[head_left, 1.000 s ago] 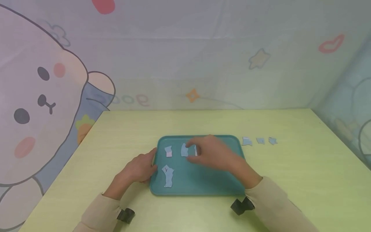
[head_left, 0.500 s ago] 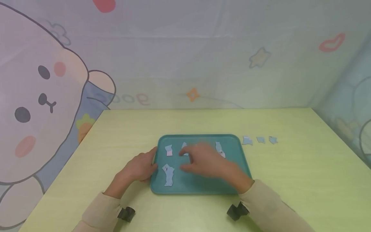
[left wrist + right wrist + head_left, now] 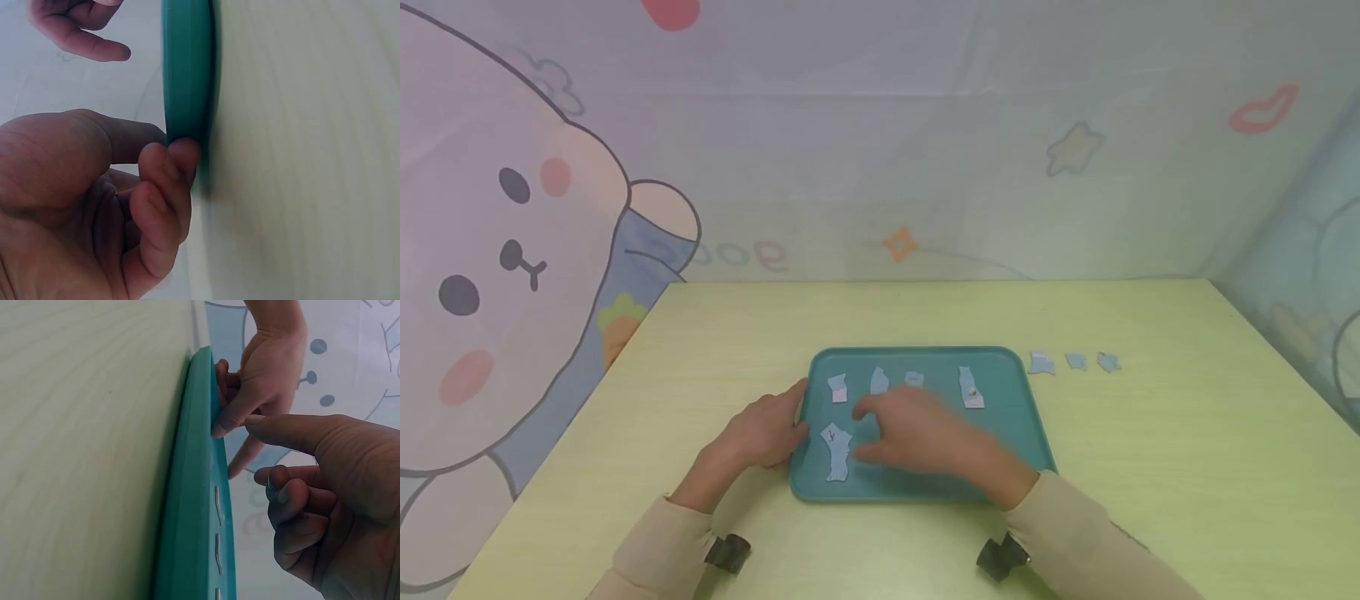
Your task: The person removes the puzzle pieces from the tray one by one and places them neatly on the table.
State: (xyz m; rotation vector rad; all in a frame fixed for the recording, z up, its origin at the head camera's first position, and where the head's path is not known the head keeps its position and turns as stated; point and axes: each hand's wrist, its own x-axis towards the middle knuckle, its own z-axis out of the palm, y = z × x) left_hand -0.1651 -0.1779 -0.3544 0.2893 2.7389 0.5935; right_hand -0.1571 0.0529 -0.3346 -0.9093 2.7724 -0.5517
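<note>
In the head view my left hand (image 3: 767,429) holds the left edge of a teal tray (image 3: 925,493). The left wrist view has its thumb and fingertips pinching the tray's rim (image 3: 187,75). Over the middle of the tray hovers my right hand (image 3: 917,429), thumb and index finger spread apart with nothing between them. Pale blue, irregular jigsaw-like pieces lie on the tray: a small piece (image 3: 838,388) at back left, a long piece (image 3: 837,454) at front left beside the right fingertips, and another long piece (image 3: 971,388) at back right. Two back-middle pieces are partly covered by the right hand.
Three more pale blue pieces lie in a row on the table right of the tray: a left piece (image 3: 1041,362), a middle piece (image 3: 1076,361) and a right piece (image 3: 1108,362). A printed cloth (image 3: 880,167) hangs behind the yellow-green table (image 3: 1150,458).
My right hand has moved left and toward the front over the tray, uncovering the long piece at back right and part of a back-middle piece. The left hand stays at the tray's edge.
</note>
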